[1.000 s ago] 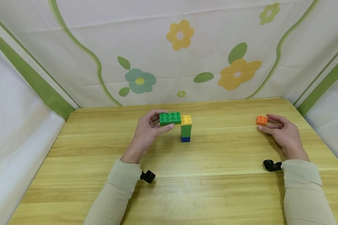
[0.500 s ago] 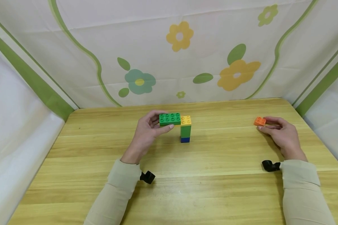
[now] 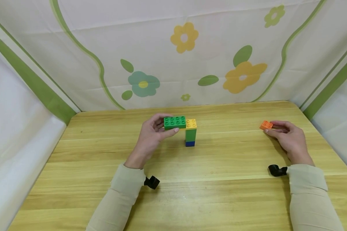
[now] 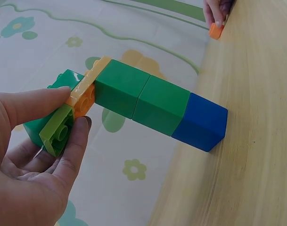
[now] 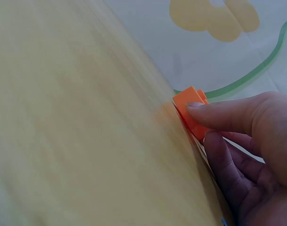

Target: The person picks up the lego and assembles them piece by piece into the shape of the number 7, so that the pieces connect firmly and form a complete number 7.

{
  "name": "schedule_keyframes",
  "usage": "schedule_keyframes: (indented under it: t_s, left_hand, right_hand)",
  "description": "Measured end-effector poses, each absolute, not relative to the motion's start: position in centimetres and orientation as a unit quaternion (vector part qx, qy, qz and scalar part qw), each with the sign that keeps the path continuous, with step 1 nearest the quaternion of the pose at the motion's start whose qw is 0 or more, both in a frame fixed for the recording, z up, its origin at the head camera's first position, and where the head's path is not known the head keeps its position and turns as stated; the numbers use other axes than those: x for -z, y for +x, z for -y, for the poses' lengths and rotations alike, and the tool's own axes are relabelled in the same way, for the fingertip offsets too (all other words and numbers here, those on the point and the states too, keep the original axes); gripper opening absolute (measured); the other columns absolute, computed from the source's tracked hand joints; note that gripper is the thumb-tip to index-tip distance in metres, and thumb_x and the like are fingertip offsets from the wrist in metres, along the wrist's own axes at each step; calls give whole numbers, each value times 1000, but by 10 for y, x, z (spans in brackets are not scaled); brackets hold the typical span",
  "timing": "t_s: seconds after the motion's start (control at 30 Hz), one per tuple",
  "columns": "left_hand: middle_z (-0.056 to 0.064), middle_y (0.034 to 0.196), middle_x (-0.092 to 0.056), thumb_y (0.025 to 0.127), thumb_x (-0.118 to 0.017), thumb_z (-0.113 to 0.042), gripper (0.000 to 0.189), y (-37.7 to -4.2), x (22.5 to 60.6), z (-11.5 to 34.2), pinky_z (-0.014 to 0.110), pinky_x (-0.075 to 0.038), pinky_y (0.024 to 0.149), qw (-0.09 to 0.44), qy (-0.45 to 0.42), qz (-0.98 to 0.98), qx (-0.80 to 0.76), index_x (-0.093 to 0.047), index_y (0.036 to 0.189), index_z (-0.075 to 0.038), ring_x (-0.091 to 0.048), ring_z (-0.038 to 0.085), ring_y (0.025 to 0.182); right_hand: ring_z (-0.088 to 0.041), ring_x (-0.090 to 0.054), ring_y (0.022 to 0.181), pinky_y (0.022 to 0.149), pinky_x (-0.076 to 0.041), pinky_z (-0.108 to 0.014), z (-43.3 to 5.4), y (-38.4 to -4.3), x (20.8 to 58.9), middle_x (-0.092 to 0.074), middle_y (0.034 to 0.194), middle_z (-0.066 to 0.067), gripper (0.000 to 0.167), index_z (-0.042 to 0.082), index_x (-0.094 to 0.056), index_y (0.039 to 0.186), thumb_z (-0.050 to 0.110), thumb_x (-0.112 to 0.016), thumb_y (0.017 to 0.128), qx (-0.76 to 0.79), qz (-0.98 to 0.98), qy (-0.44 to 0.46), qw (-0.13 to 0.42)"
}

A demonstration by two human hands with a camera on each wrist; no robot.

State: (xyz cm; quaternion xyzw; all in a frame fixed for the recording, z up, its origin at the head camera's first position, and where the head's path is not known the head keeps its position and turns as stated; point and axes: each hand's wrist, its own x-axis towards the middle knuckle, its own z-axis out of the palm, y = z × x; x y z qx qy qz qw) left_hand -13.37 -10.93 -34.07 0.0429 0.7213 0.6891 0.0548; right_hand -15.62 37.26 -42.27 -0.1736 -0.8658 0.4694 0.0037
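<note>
My left hand (image 3: 151,133) pinches the upper left end of a toy brick build between thumb and fingers. On top lies a dark green brick (image 3: 174,122) with a yellow plate (image 3: 191,123) under it, sticking out to the right. A lime piece (image 4: 58,129) hangs below the plate, between thumb and forefinger in the left wrist view. Two stacked green bricks (image 4: 142,96) and a blue brick (image 4: 202,121) form the column, its base at the wooden tabletop. Far to the right, my right hand (image 3: 292,138) pinches an orange brick (image 3: 266,125) low over the table.
The wooden table (image 3: 214,199) ends at the back against a white curtain (image 3: 217,29) printed with flowers and leaves. More white cloth hangs at both sides. A black wrist mount (image 3: 152,182) juts from the left cuff, another black mount (image 3: 277,170) from the right.
My right hand has shifted slightly left and toward me with the orange brick, which has turned a little. The left hand and the build stay put.
</note>
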Motion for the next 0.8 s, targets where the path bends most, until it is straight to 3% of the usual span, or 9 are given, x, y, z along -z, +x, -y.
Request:
schedule_keyframes:
  t_s: [0.43,0.8]
  left_hand:
    - [9,133,-67,91,-84,-2,43,-133,340,108,27,-58,106,54,44,-720,-691,-70,131,-10,-66,24,120]
    - [9,134,-67,93,-83,-3,42,-132,340,110,29,-57,109,53,37,-723,-688,-70,132,-12,-66,23,122]
  right_hand:
    - [9,-58,92,74,-51,-7,-367,-156,416,-61,101,34,60,19,-62,145,46,-82,95,-490,850,-196,4]
    - [9,-64,87,71,-58,-14,-353,-158,403,-67,95,33,46,21,-64,135,34,-84,96,-539,822,-185,4]
